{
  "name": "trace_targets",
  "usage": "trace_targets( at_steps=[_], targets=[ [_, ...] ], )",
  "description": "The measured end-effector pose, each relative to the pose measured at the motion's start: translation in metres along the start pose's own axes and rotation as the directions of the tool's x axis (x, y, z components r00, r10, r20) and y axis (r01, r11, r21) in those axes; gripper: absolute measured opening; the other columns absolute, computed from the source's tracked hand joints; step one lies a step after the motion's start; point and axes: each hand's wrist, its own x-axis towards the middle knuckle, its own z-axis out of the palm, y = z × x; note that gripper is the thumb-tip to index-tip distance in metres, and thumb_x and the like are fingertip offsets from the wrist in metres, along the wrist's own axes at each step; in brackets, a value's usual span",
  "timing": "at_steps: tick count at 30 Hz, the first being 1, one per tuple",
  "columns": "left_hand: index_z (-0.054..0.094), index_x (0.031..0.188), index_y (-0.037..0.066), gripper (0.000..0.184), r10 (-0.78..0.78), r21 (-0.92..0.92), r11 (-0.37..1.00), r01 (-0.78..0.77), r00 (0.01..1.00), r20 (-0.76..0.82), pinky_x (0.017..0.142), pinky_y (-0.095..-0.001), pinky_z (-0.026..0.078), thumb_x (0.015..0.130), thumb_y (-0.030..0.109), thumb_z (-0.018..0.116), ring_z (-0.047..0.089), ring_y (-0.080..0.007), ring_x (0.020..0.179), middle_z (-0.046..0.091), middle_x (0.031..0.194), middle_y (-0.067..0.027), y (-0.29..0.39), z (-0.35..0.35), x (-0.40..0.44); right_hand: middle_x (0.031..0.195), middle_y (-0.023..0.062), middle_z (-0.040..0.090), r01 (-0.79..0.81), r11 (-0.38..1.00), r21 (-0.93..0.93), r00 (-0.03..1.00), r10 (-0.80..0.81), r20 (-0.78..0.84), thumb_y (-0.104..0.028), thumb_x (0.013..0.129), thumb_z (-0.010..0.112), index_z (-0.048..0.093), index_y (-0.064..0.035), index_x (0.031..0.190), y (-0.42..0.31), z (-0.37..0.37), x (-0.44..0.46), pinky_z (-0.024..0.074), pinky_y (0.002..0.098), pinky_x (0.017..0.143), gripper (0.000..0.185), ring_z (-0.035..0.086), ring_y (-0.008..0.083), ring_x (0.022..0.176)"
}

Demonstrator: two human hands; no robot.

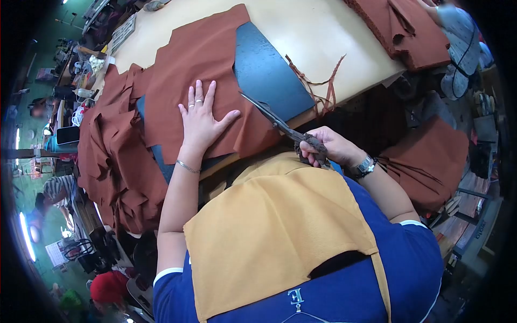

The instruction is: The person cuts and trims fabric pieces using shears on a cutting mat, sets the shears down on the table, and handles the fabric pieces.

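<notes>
My left hand (200,119) lies flat with spread fingers on a reddish-brown leather piece (188,59). Under that leather a dark blue-grey board (269,70) shows at its right side and lower left corner. My right hand (326,146) is closed around the wrapped handles of long dark scissors (274,119), held at the table's near edge. The blades point up and left, their tips close to the right edge of the leather. The fingers partly hide the handles.
More brown leather (118,156) hangs in folds over the left side of the cream table (323,32). Thin leather strips (331,81) lie at the near edge. A thick leather stack (404,32) sits at the far right, near another person's arm. Another leather piece (428,164) is at lower right.
</notes>
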Motion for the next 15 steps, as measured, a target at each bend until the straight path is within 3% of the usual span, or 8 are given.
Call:
trace_targets(
  at_steps=[10, 15],
  targets=[
    [0.026, 0.148, 0.02, 0.089, -0.049, 0.034, 0.998, 0.049, 0.999, 0.014, 0.104, -0.0681, 0.016, 0.078, 0.067, 0.055, 0.014, -0.0357, 0.142, 0.015, 0.155, -0.0159, 0.019, -0.001, -0.007, 0.069, -0.0003, 0.06, 0.014, 1.0, 0.017, 0.999, -0.014, -0.048, -0.03, 0.089, 0.064, 0.061, -0.0056, 0.081, 0.001, 0.001, 0.002, 0.0486, 0.0197, 0.05, 0.026, 0.058, 0.0056, 0.057],
    [0.026, 0.148, 0.016, 0.093, -0.09, 0.015, 0.996, 0.09, 0.996, 0.011, 0.103, -0.0697, 0.015, 0.076, 0.068, 0.056, 0.013, -0.0398, 0.141, 0.014, 0.154, -0.0202, 0.033, 0.002, -0.008, 0.068, -0.0006, 0.06, 0.013, 0.994, 0.11, 0.997, -0.005, -0.074, -0.027, 0.088, 0.065, 0.061, -0.0061, 0.079, 0.006, 0.002, -0.005, 0.0483, 0.0204, 0.05, 0.024, 0.058, 0.006, 0.057]
  ],
)
